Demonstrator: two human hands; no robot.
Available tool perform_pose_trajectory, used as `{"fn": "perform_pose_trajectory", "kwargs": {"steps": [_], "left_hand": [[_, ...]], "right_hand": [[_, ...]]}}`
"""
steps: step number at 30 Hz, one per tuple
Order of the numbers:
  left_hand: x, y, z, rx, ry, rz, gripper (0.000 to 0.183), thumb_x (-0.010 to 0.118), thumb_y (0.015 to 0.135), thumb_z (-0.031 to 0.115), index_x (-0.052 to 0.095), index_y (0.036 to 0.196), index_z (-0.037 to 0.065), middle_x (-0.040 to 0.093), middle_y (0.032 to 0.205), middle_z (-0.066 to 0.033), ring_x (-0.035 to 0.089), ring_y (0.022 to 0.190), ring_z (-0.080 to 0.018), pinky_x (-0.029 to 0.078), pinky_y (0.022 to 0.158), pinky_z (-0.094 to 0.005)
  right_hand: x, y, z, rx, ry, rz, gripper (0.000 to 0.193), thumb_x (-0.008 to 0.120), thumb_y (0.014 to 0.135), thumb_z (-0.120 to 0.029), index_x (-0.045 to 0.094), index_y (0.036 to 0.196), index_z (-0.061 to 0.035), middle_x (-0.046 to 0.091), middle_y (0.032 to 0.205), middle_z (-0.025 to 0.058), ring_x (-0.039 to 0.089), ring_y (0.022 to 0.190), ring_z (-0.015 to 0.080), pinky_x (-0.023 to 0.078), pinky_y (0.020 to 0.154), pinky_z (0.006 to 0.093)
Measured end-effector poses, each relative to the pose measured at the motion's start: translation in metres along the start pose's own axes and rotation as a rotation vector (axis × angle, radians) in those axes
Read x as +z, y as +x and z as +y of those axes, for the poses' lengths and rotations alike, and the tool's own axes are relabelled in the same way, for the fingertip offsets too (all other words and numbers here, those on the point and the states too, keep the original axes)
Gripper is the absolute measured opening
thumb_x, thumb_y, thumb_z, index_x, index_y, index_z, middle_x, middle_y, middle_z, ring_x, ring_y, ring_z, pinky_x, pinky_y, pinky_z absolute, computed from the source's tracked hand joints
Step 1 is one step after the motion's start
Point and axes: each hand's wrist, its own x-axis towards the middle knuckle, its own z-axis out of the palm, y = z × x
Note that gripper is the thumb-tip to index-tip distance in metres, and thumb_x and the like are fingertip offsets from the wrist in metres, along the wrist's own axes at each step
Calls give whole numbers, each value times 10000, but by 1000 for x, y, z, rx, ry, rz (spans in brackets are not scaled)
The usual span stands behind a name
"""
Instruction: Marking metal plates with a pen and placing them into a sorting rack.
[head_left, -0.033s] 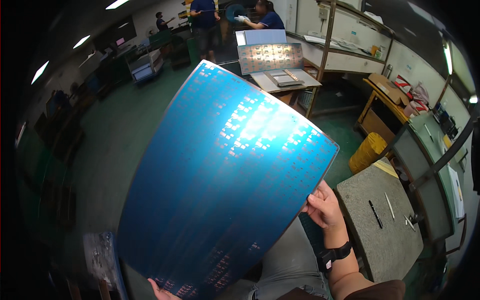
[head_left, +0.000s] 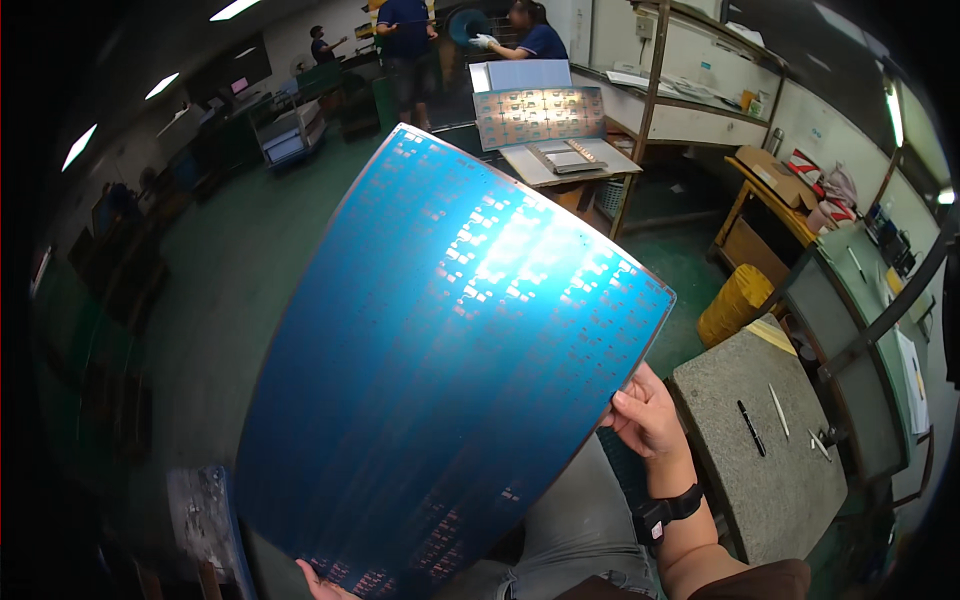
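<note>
The left hand [head_left: 328,583] is mostly cut off at the bottom, so I cannot tell its grip. The right hand [head_left: 647,412] pinches one big blue sheet [head_left: 430,370], some fingers hidden behind. The sheet fills the frame's middle, shiny up top, with many small coppery shapes. One black pen [head_left: 751,429] lies on one gray table [head_left: 755,495], lower right.

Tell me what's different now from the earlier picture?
Very little: the far edge of the blue panel has shifted slightly left. Nothing was newly grasped or released. The right hand still grips its right edge, the left hand stays at its lower edge, and the black pen lies unmoved.
</note>
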Motion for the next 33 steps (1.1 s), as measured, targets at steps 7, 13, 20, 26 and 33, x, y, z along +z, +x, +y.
{"fn": "perform_pose_trajectory", "kwargs": {"steps": [7,13,20,26,33], "left_hand": [[-20,1,3,16,94,79,591,485,896,426,376,1301,10,407,1327,-181,388,1190,-358,289,993,-575],[-26,1,8,38,76,79,551,478,907,386,393,1282,-8,415,1321,-182,401,1179,-342,308,998,-544],[17,-29,19,185,229,244,444,411,952,287,435,1221,-64,466,1267,-171,433,1140,-300,351,994,-471],[-5,-24,24,150,67,237,464,451,933,316,428,1243,-29,478,1258,-168,443,1137,-314,334,999,-485],[-54,-1,23,143,-17,127,497,486,913,358,428,1253,0,482,1261,-162,447,1137,-323,335,992,-498]], "right_hand": [[9,-3,3,37,-61,-50,511,523,880,-50,303,1337,11,538,1177,157,588,1006,228,513,813,355],[9,-1,2,68,-95,-69,480,523,889,-81,333,1318,18,537,1180,153,580,1017,224,505,825,358],[10,20,-17,-265,-56,265,390,521,899,-97,441,1255,40,575,1136,160,597,976,207,499,835,323],[-14,11,-3,-219,-29,305,360,535,894,-93,474,1227,31,595,1103,156,612,949,195,507,829,310],[-26,7,5,-232,-6,319,321,545,887,-87,503,1191,9,604,1083,161,618,935,207,528,806,341]]}}
